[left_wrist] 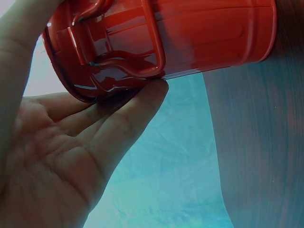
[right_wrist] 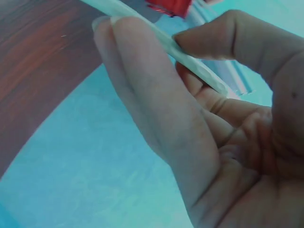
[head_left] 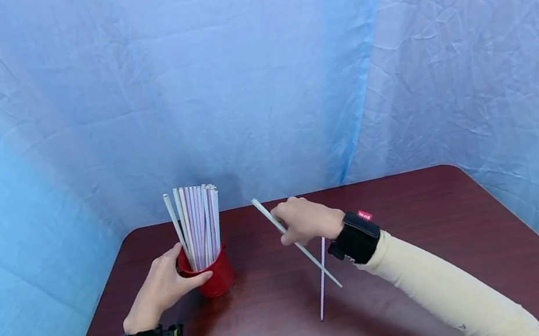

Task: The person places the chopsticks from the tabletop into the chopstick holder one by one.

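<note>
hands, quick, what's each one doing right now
Left hand: holds the red cup of straws.
Right hand: pinches one straw; another lies on the table.

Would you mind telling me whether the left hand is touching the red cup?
Touching. In the left wrist view the left hand has a fingertip pressed against the red cup beside its handle; the head view shows the fingers and thumb against its side.

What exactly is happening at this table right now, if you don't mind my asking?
A person sits at a dark red table. Their left hand grips a red cup packed with upright straws. Their right hand pinches a single pale straw between thumb and fingers, held slanted above the tabletop beside the cup. Another straw lies flat on the table below that hand.
</note>
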